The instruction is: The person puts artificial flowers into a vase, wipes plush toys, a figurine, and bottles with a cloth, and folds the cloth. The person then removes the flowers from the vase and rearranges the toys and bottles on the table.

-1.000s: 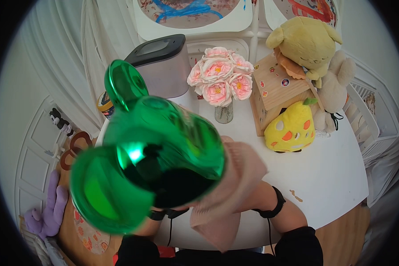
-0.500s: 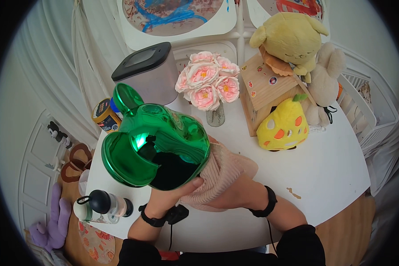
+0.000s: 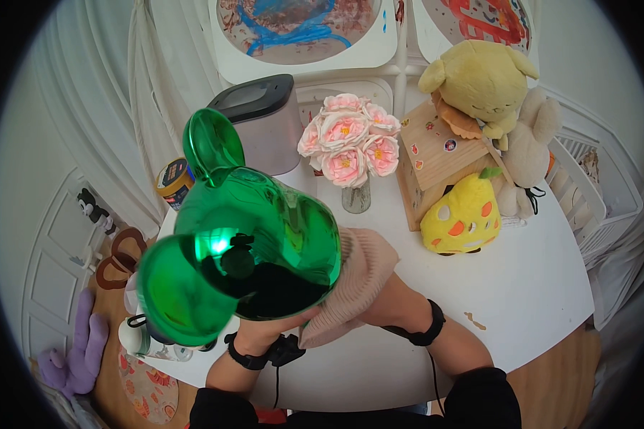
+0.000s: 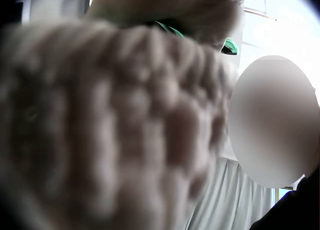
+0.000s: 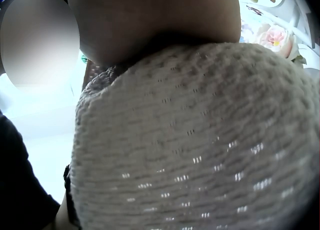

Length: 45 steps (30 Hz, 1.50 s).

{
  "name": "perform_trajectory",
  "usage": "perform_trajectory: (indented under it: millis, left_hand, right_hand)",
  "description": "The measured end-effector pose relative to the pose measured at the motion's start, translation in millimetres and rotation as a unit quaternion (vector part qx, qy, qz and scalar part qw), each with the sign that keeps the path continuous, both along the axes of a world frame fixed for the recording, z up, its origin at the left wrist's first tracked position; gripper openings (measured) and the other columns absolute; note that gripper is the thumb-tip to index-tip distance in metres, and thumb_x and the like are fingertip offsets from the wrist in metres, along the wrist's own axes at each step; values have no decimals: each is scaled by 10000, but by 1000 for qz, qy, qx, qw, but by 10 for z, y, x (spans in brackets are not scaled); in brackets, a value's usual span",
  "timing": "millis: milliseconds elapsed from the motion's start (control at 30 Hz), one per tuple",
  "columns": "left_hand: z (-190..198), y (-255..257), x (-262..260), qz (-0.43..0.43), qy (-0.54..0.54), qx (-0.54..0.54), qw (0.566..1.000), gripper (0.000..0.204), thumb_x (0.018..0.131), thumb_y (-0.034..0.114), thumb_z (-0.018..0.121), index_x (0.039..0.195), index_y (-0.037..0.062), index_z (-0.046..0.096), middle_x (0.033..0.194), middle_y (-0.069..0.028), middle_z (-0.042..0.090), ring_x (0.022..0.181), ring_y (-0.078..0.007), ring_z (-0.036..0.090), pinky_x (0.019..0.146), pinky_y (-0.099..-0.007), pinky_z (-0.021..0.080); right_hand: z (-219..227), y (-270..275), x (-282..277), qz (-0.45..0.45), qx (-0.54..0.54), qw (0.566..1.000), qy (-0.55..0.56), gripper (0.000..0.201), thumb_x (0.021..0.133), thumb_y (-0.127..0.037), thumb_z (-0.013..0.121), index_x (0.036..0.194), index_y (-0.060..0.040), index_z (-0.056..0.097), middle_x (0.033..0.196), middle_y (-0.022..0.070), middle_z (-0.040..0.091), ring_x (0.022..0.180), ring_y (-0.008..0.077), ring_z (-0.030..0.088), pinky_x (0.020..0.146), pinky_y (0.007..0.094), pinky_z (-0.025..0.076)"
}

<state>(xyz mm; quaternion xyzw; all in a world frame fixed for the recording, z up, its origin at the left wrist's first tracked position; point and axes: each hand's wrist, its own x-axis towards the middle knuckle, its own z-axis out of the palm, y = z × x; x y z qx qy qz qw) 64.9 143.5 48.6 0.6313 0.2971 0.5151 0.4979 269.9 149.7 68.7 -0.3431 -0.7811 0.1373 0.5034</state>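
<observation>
A shiny green bear-shaped figure (image 3: 265, 250) with round ears is tilted over the table's left half in the head view. My left hand (image 3: 275, 324) grips it from below, most of its fingers hidden behind the figure. A pink ribbed knit cloth (image 3: 361, 275) lies against the figure's right end. My right hand (image 5: 155, 20) holds this cloth against the figure, its fingers hidden under the folds. Blurred knit fills much of the left wrist view, with slivers of green above it.
Pink flowers (image 3: 347, 139) stand in a glass vase behind the figure, beside a dark-lidded bin (image 3: 265, 125). A wooden house (image 3: 436, 154) and a yellow pear plush (image 3: 461, 222) sit at right. Bottles (image 3: 136, 336) at left are partly hidden by the green ear.
The figure swings away from the head camera, then closer again, its lower ear now covering part of the bottles. Cloth and both hands move with it.
</observation>
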Motion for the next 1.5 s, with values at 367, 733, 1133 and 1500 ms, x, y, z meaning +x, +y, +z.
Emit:
perform_trajectory:
  millis: [367,733,1133,1500]
  left_hand:
    - [285,132,131,-83,-319,-24,944,1140,681,585,792,1515,-4,285,1457,-240,412,1400,-363,384,1125,-523,406]
    - [354,174,263,-101,-263,-18,959,952,701,309,760,1495,22,320,1446,-215,417,1423,-383,351,1138,-535,382]
    - [203,151,375,67,-129,149,978,1023,671,522,842,1400,-34,387,1381,-214,469,1262,-323,521,1063,-445,464]
    - [162,144,200,22,2,196,980,926,746,516,794,1404,-5,402,1383,-165,462,1221,-273,527,1016,-408,466]
  right_hand:
    - [-223,5,75,300,-388,832,259,746,819,-204,797,1441,-23,425,1331,113,556,1184,191,562,1031,343,455]
    - [-231,-181,-45,133,-315,845,412,559,857,-47,692,1363,-7,457,1244,96,603,1137,188,598,975,349,492]
    - [-138,-109,-49,173,-458,714,500,310,935,-127,637,1217,-4,595,1114,63,661,991,160,647,864,305,514]
    - [-134,-94,96,-135,50,989,22,304,966,-88,543,1251,16,572,1211,180,602,1142,355,579,954,407,473]
